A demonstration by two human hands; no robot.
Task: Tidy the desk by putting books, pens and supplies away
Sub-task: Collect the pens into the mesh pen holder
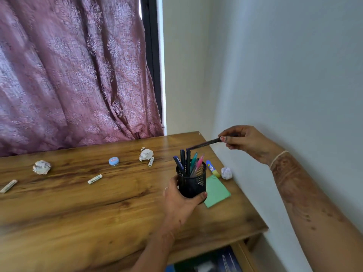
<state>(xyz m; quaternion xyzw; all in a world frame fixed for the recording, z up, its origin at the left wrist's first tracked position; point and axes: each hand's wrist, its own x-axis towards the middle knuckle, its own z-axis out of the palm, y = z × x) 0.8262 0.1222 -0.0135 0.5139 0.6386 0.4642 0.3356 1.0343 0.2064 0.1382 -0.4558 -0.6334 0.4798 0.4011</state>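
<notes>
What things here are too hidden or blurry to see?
Head view: pen bottoms, hidden inside the black mesh pen cup gripped by the left hand.
Head view: dark pen pinched by the right hand, blurred.
Head view: blue items under the wooden desk, blurred, cut by the bottom edge.

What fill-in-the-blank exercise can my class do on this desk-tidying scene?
1. The left hand grips the black mesh pen cup, while the right hand pinches a dark ____.
2. ____ crumpled white paper balls lie on the wooden desk.
3. The square paper pad near the cup is ____.
Missing words: pen, three, green.
</notes>
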